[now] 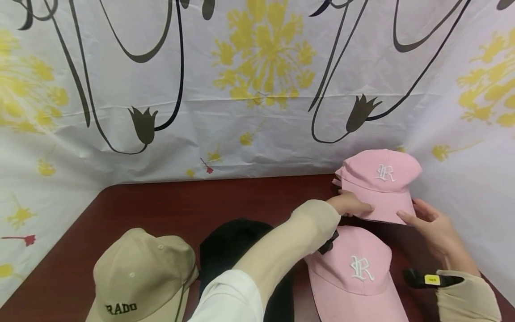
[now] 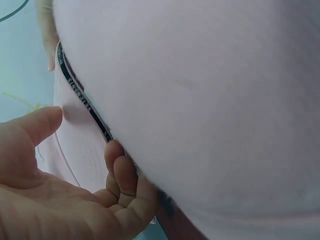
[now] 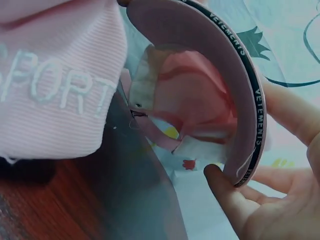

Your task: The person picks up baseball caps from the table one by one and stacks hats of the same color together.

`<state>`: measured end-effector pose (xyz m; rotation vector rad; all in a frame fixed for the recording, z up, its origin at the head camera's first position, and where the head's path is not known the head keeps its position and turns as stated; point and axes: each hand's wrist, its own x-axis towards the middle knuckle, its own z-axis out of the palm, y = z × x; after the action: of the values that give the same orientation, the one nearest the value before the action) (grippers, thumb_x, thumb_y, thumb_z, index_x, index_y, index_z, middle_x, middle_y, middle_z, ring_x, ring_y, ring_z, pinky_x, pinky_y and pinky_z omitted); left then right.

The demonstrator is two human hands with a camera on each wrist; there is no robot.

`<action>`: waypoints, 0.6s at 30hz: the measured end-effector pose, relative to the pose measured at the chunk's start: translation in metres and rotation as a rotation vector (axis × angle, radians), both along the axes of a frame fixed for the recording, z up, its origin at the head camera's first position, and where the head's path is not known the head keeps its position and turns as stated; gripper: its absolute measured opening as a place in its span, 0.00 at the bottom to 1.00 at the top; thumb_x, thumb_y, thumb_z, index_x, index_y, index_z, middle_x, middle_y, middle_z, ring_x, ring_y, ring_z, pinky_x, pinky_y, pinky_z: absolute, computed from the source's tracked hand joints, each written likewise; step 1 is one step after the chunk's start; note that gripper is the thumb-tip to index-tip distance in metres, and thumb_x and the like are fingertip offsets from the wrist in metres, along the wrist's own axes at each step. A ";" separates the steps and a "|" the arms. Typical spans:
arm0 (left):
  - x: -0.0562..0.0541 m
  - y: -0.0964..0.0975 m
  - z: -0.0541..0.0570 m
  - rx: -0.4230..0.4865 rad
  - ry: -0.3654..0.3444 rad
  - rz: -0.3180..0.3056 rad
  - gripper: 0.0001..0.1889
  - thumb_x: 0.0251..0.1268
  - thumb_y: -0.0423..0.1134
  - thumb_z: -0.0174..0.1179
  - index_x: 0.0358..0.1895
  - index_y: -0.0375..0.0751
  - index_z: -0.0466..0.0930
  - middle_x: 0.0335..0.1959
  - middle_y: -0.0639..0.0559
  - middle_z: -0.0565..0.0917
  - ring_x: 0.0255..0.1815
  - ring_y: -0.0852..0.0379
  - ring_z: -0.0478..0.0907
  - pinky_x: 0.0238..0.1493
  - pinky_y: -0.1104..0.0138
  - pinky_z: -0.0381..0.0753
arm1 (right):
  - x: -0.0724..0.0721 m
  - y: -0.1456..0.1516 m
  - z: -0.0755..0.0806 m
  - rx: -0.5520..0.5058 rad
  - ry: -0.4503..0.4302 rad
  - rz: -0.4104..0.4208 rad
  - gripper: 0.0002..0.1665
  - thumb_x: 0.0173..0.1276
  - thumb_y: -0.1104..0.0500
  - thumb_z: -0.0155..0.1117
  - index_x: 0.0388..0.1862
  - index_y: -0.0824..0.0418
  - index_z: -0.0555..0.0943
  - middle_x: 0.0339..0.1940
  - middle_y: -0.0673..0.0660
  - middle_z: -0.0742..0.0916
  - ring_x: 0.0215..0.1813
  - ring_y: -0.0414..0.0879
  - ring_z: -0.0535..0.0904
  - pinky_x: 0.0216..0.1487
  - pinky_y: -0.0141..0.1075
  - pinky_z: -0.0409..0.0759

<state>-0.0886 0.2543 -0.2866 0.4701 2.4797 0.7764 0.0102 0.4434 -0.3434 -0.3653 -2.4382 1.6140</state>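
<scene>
A pink baseball cap (image 1: 380,179) with a white embroidered R is held by both hands at the back right, its brim toward me. At the brim's left side my left hand (image 1: 351,204) grips the edge; in the left wrist view its thumb (image 2: 47,120) lies over the brim and its fingers curl at the lettered edge. My right hand (image 1: 440,232) pinches the brim's right side. In the right wrist view the brim's dark VETEMENTS edging (image 3: 259,110) and underside show. Just in front sits a second pink cap (image 1: 352,268), with SPORT lettering (image 3: 65,82) on its side.
On the dark red table (image 1: 181,201) stand a beige cap (image 1: 137,264) at the front left and a black cap (image 1: 233,239), partly hidden by my left arm. A white floral-printed cloth (image 1: 241,134) rises behind and beside the table.
</scene>
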 end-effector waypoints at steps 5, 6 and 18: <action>-0.001 -0.004 0.000 0.051 -0.046 0.082 0.45 0.56 0.54 0.60 0.70 0.38 0.46 0.17 0.49 0.75 0.16 0.55 0.66 0.21 0.67 0.67 | 0.002 0.002 0.005 -0.069 0.039 0.030 0.48 0.64 0.58 0.60 0.72 0.67 0.43 0.63 0.44 0.67 0.43 0.17 0.67 0.40 0.17 0.68; -0.002 -0.005 0.000 0.067 -0.053 0.109 0.45 0.55 0.54 0.61 0.69 0.39 0.46 0.15 0.49 0.74 0.17 0.55 0.68 0.21 0.66 0.68 | 0.003 0.002 0.007 -0.066 0.044 0.035 0.48 0.64 0.58 0.61 0.73 0.66 0.43 0.62 0.42 0.67 0.41 0.16 0.68 0.39 0.17 0.69; -0.005 -0.041 0.012 0.343 0.181 0.131 0.34 0.42 0.50 0.71 0.49 0.42 0.63 0.35 0.52 0.73 0.36 0.57 0.74 0.38 0.72 0.72 | 0.007 -0.009 0.022 -0.140 0.175 0.213 0.47 0.64 0.68 0.57 0.74 0.61 0.41 0.57 0.39 0.69 0.45 0.22 0.74 0.34 0.23 0.75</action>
<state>-0.0931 0.2135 -0.2747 0.5206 2.5696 1.2755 0.0168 0.4342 -0.3219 0.0180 -2.3047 1.8220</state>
